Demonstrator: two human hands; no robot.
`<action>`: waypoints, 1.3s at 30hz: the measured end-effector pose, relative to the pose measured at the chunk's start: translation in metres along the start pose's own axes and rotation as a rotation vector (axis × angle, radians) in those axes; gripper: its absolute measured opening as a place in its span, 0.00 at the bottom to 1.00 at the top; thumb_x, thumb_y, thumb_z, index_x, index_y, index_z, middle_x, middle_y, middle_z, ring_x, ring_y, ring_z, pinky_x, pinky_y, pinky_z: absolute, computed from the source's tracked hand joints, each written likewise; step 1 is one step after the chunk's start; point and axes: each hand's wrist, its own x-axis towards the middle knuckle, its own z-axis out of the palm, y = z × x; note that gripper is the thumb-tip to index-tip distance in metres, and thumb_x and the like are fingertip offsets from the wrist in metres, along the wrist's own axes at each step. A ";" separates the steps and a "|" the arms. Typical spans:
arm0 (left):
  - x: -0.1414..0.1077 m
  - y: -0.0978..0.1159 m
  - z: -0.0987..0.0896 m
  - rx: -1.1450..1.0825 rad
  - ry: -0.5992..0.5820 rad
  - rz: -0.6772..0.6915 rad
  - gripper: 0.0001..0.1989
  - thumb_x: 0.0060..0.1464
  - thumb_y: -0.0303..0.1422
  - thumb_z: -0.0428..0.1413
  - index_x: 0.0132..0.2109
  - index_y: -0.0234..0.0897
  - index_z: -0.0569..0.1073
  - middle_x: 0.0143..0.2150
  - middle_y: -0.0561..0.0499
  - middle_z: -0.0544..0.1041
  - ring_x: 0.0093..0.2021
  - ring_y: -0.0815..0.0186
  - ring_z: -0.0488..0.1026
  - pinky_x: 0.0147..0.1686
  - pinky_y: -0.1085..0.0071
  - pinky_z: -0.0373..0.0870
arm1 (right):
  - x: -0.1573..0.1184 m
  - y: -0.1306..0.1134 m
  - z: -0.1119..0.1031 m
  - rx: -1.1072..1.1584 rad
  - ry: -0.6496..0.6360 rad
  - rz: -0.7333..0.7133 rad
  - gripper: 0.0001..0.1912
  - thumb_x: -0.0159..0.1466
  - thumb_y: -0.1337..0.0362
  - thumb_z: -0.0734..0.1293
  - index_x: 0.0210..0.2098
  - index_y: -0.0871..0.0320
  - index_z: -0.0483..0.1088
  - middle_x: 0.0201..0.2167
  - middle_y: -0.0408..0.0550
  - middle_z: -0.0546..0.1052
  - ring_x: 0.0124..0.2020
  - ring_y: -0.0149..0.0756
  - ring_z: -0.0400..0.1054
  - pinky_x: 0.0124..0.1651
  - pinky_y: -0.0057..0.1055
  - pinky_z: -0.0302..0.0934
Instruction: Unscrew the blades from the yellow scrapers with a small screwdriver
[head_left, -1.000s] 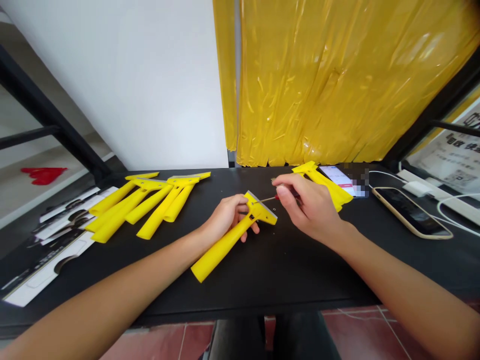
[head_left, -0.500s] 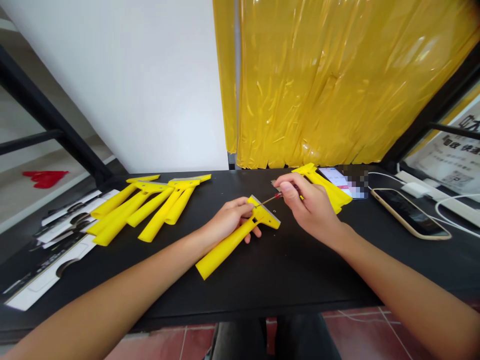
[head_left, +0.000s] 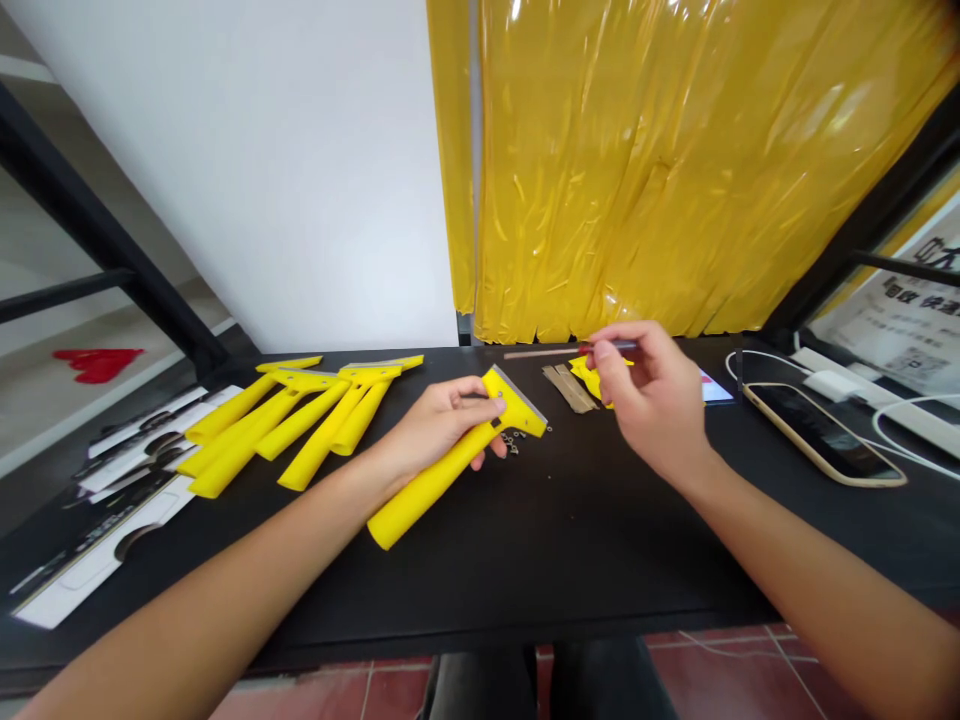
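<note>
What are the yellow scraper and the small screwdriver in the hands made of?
The yellow scraper in the left hand looks like moulded plastic: opaque, smooth, evenly coloured, with a grey, probably metal, edge along its head. The screwdriver in the right hand seems to have a red handle and a thin metal shaft, though fingers hide most of it.

A yellow plastic scraper (head_left: 439,472) is gripped by the left hand (head_left: 442,425), and small metal screws (head_left: 512,442) are scattered just beside its head on the black table (head_left: 570,530). A thin screwdriver (head_left: 544,353) is pinched in the right hand (head_left: 649,395), near a stack of metal blades (head_left: 568,388). More yellow scrapers (head_left: 300,420) are laid out to the left – side by side.
</note>
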 end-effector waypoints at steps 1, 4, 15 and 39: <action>-0.002 0.004 -0.002 0.051 0.006 0.052 0.10 0.60 0.38 0.60 0.40 0.36 0.70 0.26 0.49 0.79 0.19 0.68 0.73 0.18 0.75 0.67 | 0.002 0.001 0.000 0.086 0.008 0.065 0.06 0.68 0.59 0.67 0.41 0.54 0.67 0.35 0.46 0.77 0.28 0.33 0.70 0.29 0.31 0.66; -0.006 0.008 -0.010 0.313 0.070 0.252 0.10 0.60 0.38 0.61 0.41 0.37 0.73 0.32 0.47 0.80 0.28 0.62 0.79 0.23 0.71 0.72 | 0.006 0.003 0.003 0.345 -0.078 0.239 0.13 0.64 0.57 0.70 0.36 0.54 0.61 0.35 0.44 0.75 0.23 0.28 0.65 0.24 0.29 0.63; 0.005 -0.031 -0.020 1.240 0.077 0.701 0.16 0.67 0.31 0.51 0.58 0.45 0.74 0.61 0.45 0.73 0.53 0.57 0.77 0.49 0.62 0.74 | -0.011 0.022 0.030 0.484 -0.720 0.885 0.22 0.61 0.49 0.72 0.27 0.56 0.59 0.18 0.32 0.52 0.18 0.22 0.40 0.18 0.23 0.34; 0.007 -0.032 -0.021 1.220 0.111 0.639 0.11 0.65 0.33 0.54 0.53 0.39 0.71 0.55 0.43 0.72 0.45 0.59 0.77 0.45 0.63 0.74 | 0.026 0.077 -0.007 -0.370 -0.521 0.432 0.22 0.61 0.56 0.69 0.17 0.56 0.60 0.15 0.40 0.61 0.20 0.31 0.53 0.26 0.32 0.42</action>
